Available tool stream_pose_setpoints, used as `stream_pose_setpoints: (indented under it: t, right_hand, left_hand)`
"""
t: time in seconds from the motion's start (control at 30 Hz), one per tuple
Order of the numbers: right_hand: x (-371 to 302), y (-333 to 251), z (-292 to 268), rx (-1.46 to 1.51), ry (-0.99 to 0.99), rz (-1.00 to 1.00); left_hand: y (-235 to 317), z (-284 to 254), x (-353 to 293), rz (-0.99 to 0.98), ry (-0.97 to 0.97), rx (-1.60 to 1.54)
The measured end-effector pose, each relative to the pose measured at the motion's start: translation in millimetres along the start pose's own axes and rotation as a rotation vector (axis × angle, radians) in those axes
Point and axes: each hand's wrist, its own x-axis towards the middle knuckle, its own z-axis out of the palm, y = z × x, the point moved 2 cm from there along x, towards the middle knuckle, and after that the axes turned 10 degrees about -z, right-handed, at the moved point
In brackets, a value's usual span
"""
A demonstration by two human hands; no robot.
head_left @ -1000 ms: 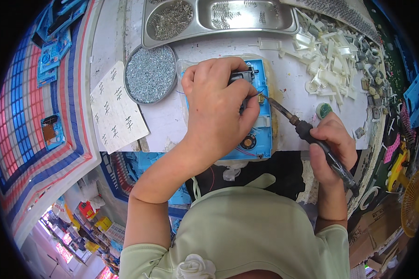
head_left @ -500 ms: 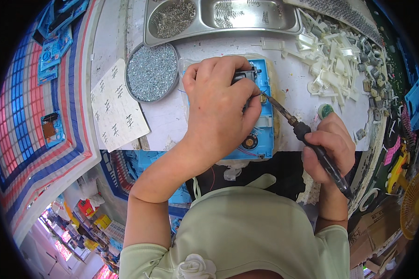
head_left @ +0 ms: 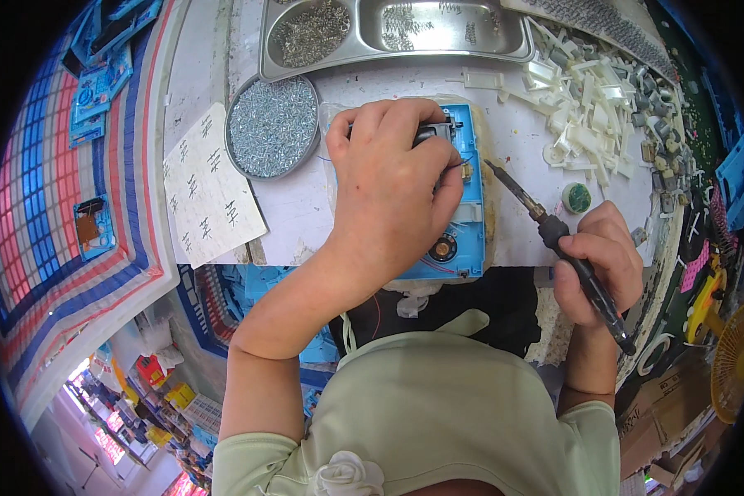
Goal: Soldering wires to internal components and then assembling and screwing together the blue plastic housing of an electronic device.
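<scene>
Left hand [head_left: 393,182]: it lies over a blue plastic case [head_left: 471,192] at the centre of the view, thumb and forefinger drawn together near the case's right edge, pinching what looks like a thin dark wire [head_left: 464,163]. The other fingers curl over the top of the case, beside a black part [head_left: 436,131] set into it; what they grip underneath is hidden.

Right hand [head_left: 601,269]: at 4 o'clock from the case, its fingers are closed around the dark handle of a soldering iron [head_left: 553,231]. The iron points between 10 and 11 o'clock, its tip just beside the case's right edge.

Inside the case, at about 5 o'clock, sits a small round speaker [head_left: 443,246], with reddish wires [head_left: 435,269] below it. The case rests on a yellowish pad [head_left: 491,217] on a white table [head_left: 293,219].

Further out, measured from the case: a metal tray [head_left: 446,56] holding small springs [head_left: 310,33] at 12 o'clock; a heap of white plastic parts [head_left: 585,120] at 2; a small round green-and-white object [head_left: 576,197] at 3; a sheet of paper [head_left: 211,196] with handwriting at 9; a round dish [head_left: 283,176] full of silvery screws [head_left: 271,124] at 10.
</scene>
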Motion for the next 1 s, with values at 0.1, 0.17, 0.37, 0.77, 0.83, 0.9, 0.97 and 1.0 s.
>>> stream_pose_setpoints:
  t: [0.1,0.17,0.37,0.77,0.83,0.9,0.97,1.0]
  right_hand:
    - [-1.4,0.9,-2.1,0.001,0.008,0.003]
    - [-2.1,1.4,-4.1,-0.002,0.009,0.004]
    - [-5.9,2.5,-7.9,-0.009,0.04,0.03]
    - [-6.6,-0.4,0.7,0.023,0.021,-0.018]
    - [-7.0,-0.5,2.5,0.035,0.018,-0.016]
    - [-7.0,-0.9,4.1,0.044,0.014,-0.016]
    - [-6.7,-1.2,5.6,0.05,0.007,-0.018]
    - [-7.0,-0.8,6.0,0.053,0.005,-0.019]
  left_hand:
    - [-1.0,-0.9,-0.4,0.014,0.001,-0.007]
    - [-2.9,-1.8,-1.7,0.02,-0.005,-0.018]
    - [-8.8,-8.1,-8.0,0.127,0.155,-0.074]
    - [-3.2,-1.4,-16.4,0.142,0.067,0.033]
    - [-1.4,-0.7,-15.4,0.128,0.049,0.052]
    - [0.7,-1.7,-14.5,0.11,0.024,0.068]
    - [2.1,-3.7,-13.8,0.104,0.009,0.079]
    - [2.7,-4.1,-13.0,0.102,0.001,0.085]
